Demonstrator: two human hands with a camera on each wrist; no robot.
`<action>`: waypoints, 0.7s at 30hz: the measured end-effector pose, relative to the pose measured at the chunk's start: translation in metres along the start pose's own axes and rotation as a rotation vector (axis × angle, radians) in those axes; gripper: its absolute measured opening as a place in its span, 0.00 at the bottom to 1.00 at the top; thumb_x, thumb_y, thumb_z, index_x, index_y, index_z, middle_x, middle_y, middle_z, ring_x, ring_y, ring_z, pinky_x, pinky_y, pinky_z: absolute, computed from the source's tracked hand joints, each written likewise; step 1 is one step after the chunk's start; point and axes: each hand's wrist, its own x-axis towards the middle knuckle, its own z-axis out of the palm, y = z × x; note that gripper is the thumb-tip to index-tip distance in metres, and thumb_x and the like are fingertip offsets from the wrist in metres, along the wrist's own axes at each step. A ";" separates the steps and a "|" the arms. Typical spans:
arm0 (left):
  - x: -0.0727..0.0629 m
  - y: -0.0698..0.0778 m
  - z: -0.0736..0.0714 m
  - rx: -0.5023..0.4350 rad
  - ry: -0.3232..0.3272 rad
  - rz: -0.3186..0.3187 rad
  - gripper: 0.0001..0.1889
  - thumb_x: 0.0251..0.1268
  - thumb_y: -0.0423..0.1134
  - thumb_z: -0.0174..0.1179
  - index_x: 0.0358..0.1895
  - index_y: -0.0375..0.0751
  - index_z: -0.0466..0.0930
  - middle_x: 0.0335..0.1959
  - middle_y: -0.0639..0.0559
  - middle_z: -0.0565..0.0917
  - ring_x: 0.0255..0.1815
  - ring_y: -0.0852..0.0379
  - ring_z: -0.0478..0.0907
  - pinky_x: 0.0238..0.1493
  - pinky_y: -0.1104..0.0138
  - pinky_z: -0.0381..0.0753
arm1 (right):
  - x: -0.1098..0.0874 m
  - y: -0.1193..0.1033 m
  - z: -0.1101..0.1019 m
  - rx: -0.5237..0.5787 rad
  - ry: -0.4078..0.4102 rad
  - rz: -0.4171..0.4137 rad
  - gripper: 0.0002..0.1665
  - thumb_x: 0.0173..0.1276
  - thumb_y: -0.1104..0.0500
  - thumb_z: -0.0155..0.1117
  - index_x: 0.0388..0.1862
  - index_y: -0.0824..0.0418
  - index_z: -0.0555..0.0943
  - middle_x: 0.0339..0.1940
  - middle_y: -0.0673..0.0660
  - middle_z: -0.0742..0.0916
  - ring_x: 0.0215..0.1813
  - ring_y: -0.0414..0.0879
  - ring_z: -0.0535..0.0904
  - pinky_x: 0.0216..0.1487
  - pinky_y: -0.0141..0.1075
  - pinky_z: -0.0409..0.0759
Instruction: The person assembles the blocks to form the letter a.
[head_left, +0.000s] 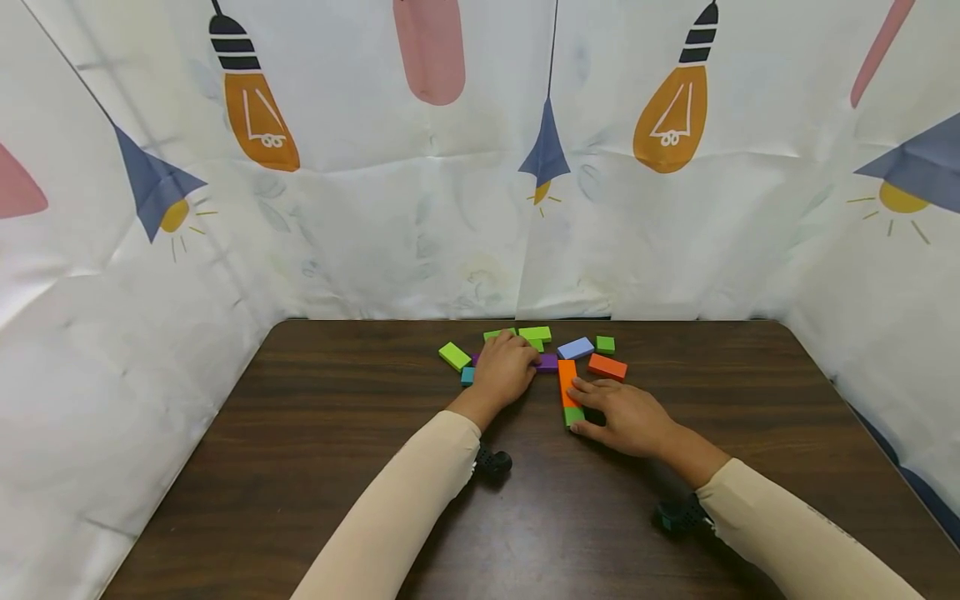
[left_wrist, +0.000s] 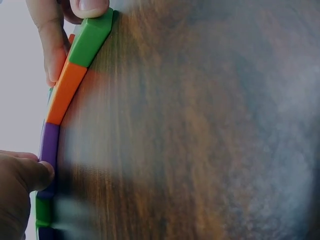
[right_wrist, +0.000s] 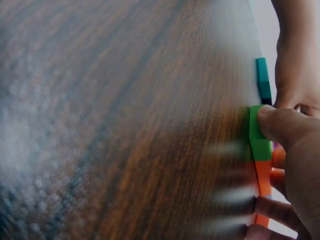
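My left hand (head_left: pixel 504 368) lies over the row of blocks at the back of the table, gripping a purple block (head_left: pixel 548 363) with thumb and fingers. In the left wrist view its thumb presses the near side of that block. My right hand (head_left: pixel 628 417) holds a standing-out line made of an orange block (head_left: pixel 567 385) and a green block (head_left: pixel 573 417). Its thumb is on the green block's near end, and fingers lie along the orange one. The orange block's far end meets the right end of the purple block. My left hand hides part of the row.
Behind the hands lie light green blocks (head_left: pixel 535 334), a blue block (head_left: pixel 576 348), a small green block (head_left: pixel 605 344) and a red-orange block (head_left: pixel 607 367). A lime block (head_left: pixel 454 357) and a teal block (head_left: pixel 468 377) sit left on the brown table (head_left: pixel 337 467). A patterned curtain (head_left: pixel 480 250) hangs behind.
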 end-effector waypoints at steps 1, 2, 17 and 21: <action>0.000 0.000 0.000 -0.001 0.003 0.001 0.08 0.73 0.43 0.64 0.50 0.56 0.90 0.52 0.57 0.84 0.57 0.53 0.73 0.63 0.56 0.71 | 0.000 0.000 0.000 -0.001 0.003 -0.002 0.38 0.73 0.37 0.63 0.73 0.57 0.76 0.74 0.56 0.76 0.72 0.58 0.72 0.64 0.59 0.74; 0.000 0.000 0.000 0.000 0.002 0.002 0.08 0.73 0.44 0.64 0.50 0.56 0.90 0.52 0.57 0.84 0.57 0.53 0.73 0.63 0.56 0.71 | 0.000 0.000 0.000 0.000 0.005 -0.004 0.38 0.73 0.37 0.63 0.73 0.57 0.76 0.74 0.56 0.76 0.72 0.58 0.72 0.64 0.59 0.74; -0.004 -0.010 0.000 -0.006 -0.085 -0.073 0.22 0.73 0.45 0.50 0.67 0.52 0.79 0.67 0.53 0.76 0.69 0.48 0.65 0.73 0.50 0.59 | 0.000 0.000 0.000 -0.001 0.001 -0.007 0.37 0.73 0.38 0.63 0.73 0.57 0.76 0.74 0.56 0.75 0.72 0.58 0.72 0.64 0.59 0.74; -0.005 -0.014 -0.002 0.006 -0.113 -0.084 0.24 0.75 0.46 0.49 0.70 0.52 0.76 0.69 0.53 0.74 0.70 0.47 0.63 0.73 0.50 0.57 | 0.000 0.000 -0.001 -0.004 -0.002 -0.004 0.37 0.73 0.38 0.63 0.73 0.57 0.76 0.74 0.55 0.75 0.72 0.58 0.72 0.64 0.59 0.74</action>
